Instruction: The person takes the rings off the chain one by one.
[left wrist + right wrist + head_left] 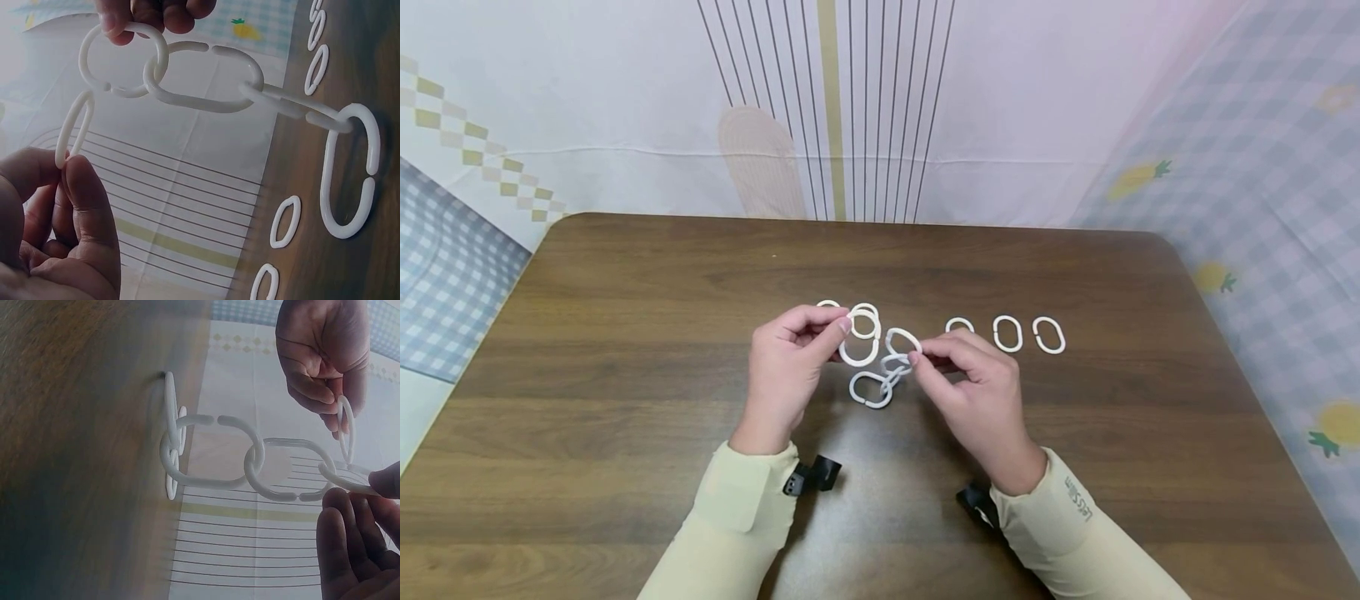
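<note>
My left hand (782,371) pinches a single white oval link (65,132) between thumb and fingertips, holding it on edge in the left wrist view. Opposite, my right hand (981,387) grips the end link (164,53) of a short white plastic chain (194,103). Several links hang joined from it, each with a small split in its side; the lowest link (853,392) is at or near the tabletop. The loose link is close to the chain's held end, apparently not hooked through it. Fingertips partly cover both held links.
On the brown wooden table (625,433), three loose links lie to the right, one being the outermost link (1063,337). More loose links, such as this one (273,234), lie beyond the left hand. A patterned cloth (1015,100) hangs behind the table.
</note>
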The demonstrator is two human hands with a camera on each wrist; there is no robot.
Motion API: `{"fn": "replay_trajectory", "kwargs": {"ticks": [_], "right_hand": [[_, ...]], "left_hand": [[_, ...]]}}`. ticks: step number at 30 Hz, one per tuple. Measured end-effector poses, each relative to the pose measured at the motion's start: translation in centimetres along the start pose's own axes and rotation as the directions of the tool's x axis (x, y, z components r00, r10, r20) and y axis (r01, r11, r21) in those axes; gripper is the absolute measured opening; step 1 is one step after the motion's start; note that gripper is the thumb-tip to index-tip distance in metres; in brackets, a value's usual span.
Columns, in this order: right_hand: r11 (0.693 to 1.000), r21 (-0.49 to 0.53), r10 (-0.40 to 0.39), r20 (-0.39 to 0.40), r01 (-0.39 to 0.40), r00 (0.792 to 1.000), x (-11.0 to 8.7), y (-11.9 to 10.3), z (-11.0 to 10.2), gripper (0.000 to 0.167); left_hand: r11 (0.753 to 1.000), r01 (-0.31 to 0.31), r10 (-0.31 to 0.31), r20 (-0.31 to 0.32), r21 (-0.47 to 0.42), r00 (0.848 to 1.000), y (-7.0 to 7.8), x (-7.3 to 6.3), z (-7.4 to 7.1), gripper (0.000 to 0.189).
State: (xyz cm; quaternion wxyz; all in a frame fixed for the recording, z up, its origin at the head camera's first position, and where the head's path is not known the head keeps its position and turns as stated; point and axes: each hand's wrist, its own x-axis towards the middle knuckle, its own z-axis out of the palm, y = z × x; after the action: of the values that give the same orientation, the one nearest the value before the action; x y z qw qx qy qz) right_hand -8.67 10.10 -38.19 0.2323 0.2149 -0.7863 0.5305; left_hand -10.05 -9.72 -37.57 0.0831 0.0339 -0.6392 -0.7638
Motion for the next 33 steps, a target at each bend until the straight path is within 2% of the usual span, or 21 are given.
{"fn": "replay_trajectory", "kwargs": {"ticks": [5,10,15,19,29,33], "right_hand": [[1.000,-0.002,-0.004,0.010,0.004,1.000,0.0,0.0,-0.1,0.009],[1.000,0.007,0.003,0.017,-0.003,1.000,0.0,0.0,0.0,0.010],[1.000,0.014,0.009,0.006,-0.009,1.000,-0.1,-0.2,0.1,0.011],[1.000,0.009,0.008,0.010,-0.008,1.000,0.0,-0.2,0.1,0.011],[1.000,0.016,0.002,0.010,-0.002,1.000,-0.1,-0.2,0.5,0.011],[1.000,0.012,-0.006,0.021,0.006,1.000,-0.1,-0.2,0.5,0.010]], "left_hand": [[1.000,0.008,-0.008,-0.008,0.024,1.000,0.0,0.1,-0.2,0.014],[0.991,-0.012,0.016,-0.032,0.133,0.999,-0.5,0.6,-0.9,0.012],[0.968,-0.006,0.021,-0.056,0.250,0.998,-1.8,1.4,-2.0,0.011],[0.953,0.000,0.022,-0.072,0.303,0.997,-2.4,1.9,-2.7,0.010],[0.906,0.027,0.013,-0.091,0.423,0.996,-2.7,2.2,-4.1,0.011],[0.877,0.039,0.009,-0.098,0.478,0.995,-2.6,2.4,-4.6,0.011]]}}
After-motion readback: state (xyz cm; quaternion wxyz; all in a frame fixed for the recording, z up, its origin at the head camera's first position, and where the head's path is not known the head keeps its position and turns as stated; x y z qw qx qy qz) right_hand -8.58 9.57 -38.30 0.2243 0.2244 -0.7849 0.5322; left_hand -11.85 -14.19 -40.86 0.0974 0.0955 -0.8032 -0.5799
